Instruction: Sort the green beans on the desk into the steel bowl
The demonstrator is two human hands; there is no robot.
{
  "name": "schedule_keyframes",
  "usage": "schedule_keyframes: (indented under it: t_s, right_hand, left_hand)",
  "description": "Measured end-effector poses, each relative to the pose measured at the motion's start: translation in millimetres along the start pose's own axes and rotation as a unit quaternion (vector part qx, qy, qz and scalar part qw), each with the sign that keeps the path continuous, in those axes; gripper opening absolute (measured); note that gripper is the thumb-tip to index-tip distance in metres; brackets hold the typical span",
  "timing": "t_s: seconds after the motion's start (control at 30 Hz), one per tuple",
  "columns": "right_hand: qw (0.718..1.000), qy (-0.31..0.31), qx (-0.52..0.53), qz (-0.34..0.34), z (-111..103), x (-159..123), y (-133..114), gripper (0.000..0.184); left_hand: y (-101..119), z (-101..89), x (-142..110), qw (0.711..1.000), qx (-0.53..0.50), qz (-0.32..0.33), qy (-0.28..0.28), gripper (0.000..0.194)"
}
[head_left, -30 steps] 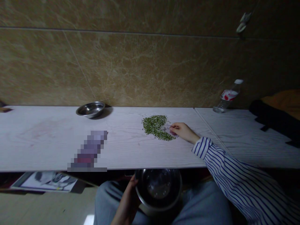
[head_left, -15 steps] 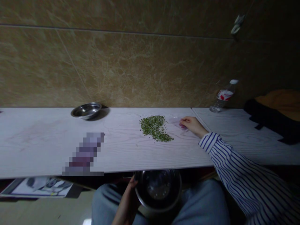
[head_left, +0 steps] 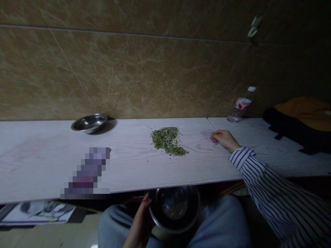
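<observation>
- Brown marbled tile wall (head_left: 160, 75) runs behind everything.
- White wood-grain tabletop (head_left: 129, 168) stretches before me, below the wall.
- The larger steel bowl (head_left: 165, 228) is between my denim-covered knees, by the table's front edge; my left hand (head_left: 142, 217) grips its side, thumb at the rim.
- Small green bits (head_left: 164, 137) lie loose in a curved patch mid-table, well apart from both hands.
- The smaller steel bowl (head_left: 84, 130) sits near the wall, left of that patch.
- A clear bottle (head_left: 242, 104) with a white cap stands near the wall, beyond my right hand (head_left: 223, 138).
- A thin clear plastic piece (head_left: 206, 134) is pinched between my right fingertips; whether it touches the table I cannot tell.
</observation>
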State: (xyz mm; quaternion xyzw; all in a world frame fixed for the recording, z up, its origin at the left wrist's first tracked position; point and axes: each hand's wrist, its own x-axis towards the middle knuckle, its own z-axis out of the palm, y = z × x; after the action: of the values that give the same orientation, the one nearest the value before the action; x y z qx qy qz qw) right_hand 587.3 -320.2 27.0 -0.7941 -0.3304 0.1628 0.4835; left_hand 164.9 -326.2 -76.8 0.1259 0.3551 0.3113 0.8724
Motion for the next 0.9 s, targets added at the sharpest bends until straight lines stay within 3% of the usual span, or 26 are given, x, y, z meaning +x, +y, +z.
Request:
schedule_keyframes:
  t_s: [0.3,0.67,0.9]
  right_hand:
    - [0.999,-0.051,0.013,-0.012,25,-11,-4,0.009]
    - [0.985,-0.161,0.052,-0.046,76,-40,-27,0.018]
    - [0.974,-0.207,0.060,-0.066,93,-45,-38,0.019]
  left_hand:
    - [0,-10.0,2,1.000,-0.007,-0.009,0.004,0.062]
    - [4,-4.4,-1,1.000,0.008,-0.003,0.007,0.052]
    - [5,3.7,-3,1.000,0.006,0.011,-0.002,0.048]
